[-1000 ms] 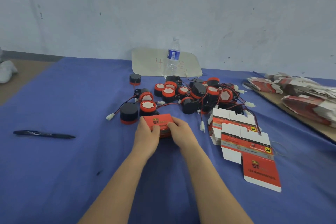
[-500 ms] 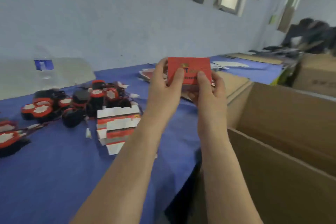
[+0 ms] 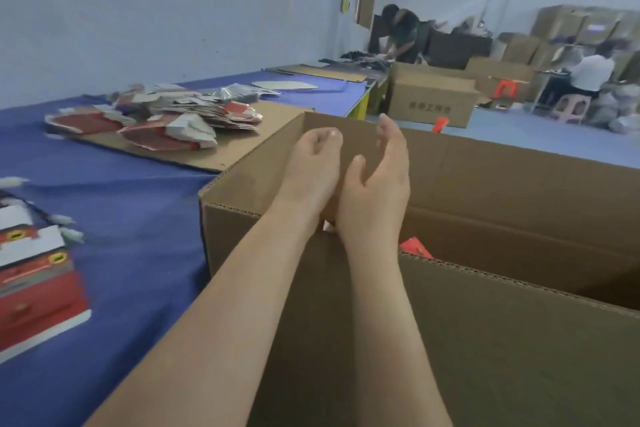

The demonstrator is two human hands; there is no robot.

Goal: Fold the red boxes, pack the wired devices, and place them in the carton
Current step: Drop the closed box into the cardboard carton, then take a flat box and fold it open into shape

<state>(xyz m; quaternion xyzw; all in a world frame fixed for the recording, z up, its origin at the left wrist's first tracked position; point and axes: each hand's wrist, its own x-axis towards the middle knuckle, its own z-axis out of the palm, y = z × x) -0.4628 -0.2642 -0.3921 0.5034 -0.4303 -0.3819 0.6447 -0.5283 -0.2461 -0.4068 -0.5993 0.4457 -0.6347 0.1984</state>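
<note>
— Hands first?
— Both over the open mouth of the carton (image 3: 502, 177), side by side, close together at the wrists. Left hand (image 3: 313, 166) with fingers loosely curled round nothing. Right hand (image 3: 377, 177) with fingers straight and relaxed, palm turned toward the left one. Nothing gripped by either.
— And the boxes?
— Down inside the carton, just below the right wrist: one corner of a red box (image 3: 415, 248), the rest hidden behind the near wall. Impossible to count anything else in there.
— So some packing done?
— At least one box in, by the look of it. Hard to call the carton anywhere near full, with so much bare brown wall beyond the fingertips.
— Left to do?
— A good deal, probably. Well to the left of the left forearm, a stack of flat red box blanks (image 3: 38, 288), not yet folded. Ahead and to the left of the left hand, a heap of unfolded blanks (image 3: 162, 125) on a cardboard sheet (image 3: 242, 149). Beside the near stack, white wire connectors (image 3: 67, 236), blurred. No device bodies in view.
— Next?
— Likely back to the left for another blank and another device, though only as a guess from empty hands and waiting stock.
</note>
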